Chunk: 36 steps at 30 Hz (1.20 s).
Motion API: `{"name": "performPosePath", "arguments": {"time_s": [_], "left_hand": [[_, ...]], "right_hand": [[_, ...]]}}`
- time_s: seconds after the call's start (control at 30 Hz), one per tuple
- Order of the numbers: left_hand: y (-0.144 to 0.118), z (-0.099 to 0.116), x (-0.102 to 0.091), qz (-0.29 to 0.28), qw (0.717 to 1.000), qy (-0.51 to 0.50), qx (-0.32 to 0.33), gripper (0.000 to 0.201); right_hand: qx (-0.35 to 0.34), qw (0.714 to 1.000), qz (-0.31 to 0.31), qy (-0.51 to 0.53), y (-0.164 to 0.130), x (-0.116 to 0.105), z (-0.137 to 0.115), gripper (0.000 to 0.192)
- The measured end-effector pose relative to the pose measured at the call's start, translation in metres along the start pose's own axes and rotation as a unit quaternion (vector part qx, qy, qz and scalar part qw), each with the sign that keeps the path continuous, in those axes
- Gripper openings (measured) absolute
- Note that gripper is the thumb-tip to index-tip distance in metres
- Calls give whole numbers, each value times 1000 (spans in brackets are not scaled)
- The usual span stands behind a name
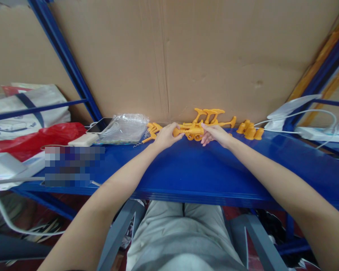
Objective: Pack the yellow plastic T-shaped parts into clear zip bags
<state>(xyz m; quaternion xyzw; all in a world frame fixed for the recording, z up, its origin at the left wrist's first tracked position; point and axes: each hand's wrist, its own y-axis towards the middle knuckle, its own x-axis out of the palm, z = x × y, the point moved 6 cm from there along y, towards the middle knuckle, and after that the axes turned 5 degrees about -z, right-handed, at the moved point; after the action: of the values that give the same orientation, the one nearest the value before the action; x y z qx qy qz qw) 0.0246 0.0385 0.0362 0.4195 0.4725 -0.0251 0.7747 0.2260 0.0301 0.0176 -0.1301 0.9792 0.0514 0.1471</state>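
Observation:
A yellow-orange plastic assembly [192, 131] with round wheel-like parts lies at the back of the blue shelf [203, 173]. My left hand [166, 136] grips its left end. My right hand [214, 133] holds its right side, fingers curled over the top. Behind it stand tall yellow T-shaped pieces [210, 114] against the cardboard wall. More loose yellow parts lie on both sides: a small cluster [152, 130] to the left and several stubby pegs [251, 131] to the right.
A clear plastic bag [124, 128], a phone [100, 126] and a white power bank [83, 140] sit at the left. A red bag [42, 140] and white cables lie further left. A white power strip [319, 132] with cords is at the right.

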Motion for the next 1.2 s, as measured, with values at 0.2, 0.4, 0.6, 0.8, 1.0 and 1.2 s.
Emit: {"name": "performPosePath", "arguments": {"time_s": [0.2,0.4,0.6,0.8,1.0,1.2], "left_hand": [[1,-5,2,2,1000,4,2,20],[1,-8,3,6,1000,-6,5,21],[0,-5,2,16,1000,-14,18,20],[-2,1,-1,19,999,-13,36,19],[0,-1,0,18,999,-6,34,21],[0,-5,2,14,1000,6,24,21]], "right_hand": [[-42,998,-28,-48,4,-5,4,39],[-143,988,-46,-41,12,-5,7,48],[-139,987,-42,-68,5,-2,-2,44],[-42,997,-29,-52,2,4,2,60],[-1,996,-20,-92,3,2,6,55],[-52,994,-45,-86,5,-6,5,59]]}}
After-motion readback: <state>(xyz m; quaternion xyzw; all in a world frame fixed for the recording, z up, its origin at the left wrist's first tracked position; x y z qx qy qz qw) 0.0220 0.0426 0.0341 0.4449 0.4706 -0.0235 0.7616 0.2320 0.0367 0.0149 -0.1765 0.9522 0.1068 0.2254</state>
